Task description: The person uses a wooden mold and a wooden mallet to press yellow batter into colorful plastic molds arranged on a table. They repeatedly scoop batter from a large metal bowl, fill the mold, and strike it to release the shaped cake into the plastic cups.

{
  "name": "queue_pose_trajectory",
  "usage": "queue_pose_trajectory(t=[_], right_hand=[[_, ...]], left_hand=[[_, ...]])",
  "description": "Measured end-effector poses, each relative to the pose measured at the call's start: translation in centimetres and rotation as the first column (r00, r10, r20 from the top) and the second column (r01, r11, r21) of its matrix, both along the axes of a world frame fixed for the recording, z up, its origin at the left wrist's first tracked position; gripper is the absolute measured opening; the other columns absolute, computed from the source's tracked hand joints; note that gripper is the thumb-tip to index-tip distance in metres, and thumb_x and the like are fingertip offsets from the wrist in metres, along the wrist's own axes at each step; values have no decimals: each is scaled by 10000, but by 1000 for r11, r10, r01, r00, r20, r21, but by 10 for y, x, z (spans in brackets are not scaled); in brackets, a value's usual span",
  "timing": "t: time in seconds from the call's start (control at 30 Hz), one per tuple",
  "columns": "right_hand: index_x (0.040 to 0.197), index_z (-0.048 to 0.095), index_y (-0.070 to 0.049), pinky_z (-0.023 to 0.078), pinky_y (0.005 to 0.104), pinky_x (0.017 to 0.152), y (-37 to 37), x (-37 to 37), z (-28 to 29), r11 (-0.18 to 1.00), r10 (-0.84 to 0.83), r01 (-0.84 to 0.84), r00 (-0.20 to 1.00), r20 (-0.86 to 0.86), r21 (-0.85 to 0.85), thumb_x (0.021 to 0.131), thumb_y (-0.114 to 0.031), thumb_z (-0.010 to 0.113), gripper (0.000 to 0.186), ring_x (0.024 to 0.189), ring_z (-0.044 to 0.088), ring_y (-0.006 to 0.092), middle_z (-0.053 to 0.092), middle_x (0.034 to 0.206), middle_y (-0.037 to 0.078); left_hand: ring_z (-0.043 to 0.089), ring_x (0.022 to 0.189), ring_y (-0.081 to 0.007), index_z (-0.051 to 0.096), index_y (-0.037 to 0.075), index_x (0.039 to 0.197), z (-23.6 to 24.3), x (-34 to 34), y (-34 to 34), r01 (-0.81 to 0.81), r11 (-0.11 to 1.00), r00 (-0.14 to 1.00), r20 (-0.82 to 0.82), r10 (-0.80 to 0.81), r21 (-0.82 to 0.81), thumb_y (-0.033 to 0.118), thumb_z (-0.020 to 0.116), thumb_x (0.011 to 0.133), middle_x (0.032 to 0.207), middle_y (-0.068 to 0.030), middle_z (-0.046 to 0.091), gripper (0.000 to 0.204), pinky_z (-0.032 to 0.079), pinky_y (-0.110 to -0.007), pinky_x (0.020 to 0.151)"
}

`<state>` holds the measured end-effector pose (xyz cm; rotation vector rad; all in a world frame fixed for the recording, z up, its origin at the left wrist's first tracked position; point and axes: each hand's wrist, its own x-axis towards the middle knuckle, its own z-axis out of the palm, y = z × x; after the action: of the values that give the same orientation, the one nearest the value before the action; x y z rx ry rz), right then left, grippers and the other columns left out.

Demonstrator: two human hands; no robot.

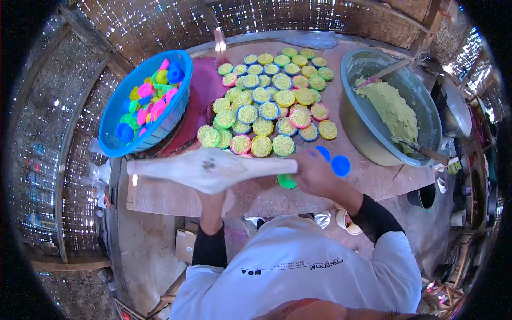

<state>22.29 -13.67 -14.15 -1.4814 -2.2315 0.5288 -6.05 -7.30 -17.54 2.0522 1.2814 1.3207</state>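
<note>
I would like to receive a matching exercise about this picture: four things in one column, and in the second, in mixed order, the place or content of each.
1. Blue basket
2. Large basin
3. White tool
4. Filled round cups

A. Grouped on the table
B. Contains pale green dough
C. Contains bright coloured cups
D. Gripped at one end by the right hand

Pairs: 1-C, 2-B, 3-D, 4-A

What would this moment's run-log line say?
right hand: at right end of tool; left hand: mostly hidden by tool; filled cups: on table; dough: in basin
</note>
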Motion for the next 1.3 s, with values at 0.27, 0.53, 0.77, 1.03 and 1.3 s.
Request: queue_pose_trajectory(t=[0.27,0.53,0.77,1.03,1.3], right_hand=[[732,601,-13,460,326,529,-8,24,98,929,2,141,924,-383,343,833,-187,534,212,554,575,230,596,680,114],[1068,396,-65,410,225,436,47,5,171,982,-47,188,365,-930,24,896,-196,441,221,479,516,110,489,625,39],[1109,266,-79,375,226,472,-19,-12,202,967,86,96,752,-653,237,789,21,488,402,544,448,89,427,727,32],[1020,354,-63,379,249,519,-71,53,212,757,311,170,756,-576,631,774,-75,535,306,575,425,116,406,718,22],[693,427,-103,428,281,481,19,100,130,676,414,731,-270,-869,96,861,-153,450,177,473,424,127,391,536,8]], left_hand=[[581,816,-195,553,64,1018,53,81,-5,664,724,742,44,-669,-187,207,642,705,925,-98,588,355,453,-347,702],[540,518,-206,557,125,841,173,118,-14,508,854,633,-722,-278,117,299,645,613,660,-21,528,300,410,-322,480],[562,509,-153,537,143,736,204,99,-20,713,619,566,-792,-230,329,295,610,646,580,-5,501,190,394,-324,450],[605,608,-250,618,111,817,156,53,6,654,756,606,-581,-543,-24,375,697,622,703,-89,612,338,476,-366,531],[555,921,-197,486,44,1103,100,129,-3,712,662,626,217,-749,233,161,715,668,1094,-114,528,506,456,-327,807]])
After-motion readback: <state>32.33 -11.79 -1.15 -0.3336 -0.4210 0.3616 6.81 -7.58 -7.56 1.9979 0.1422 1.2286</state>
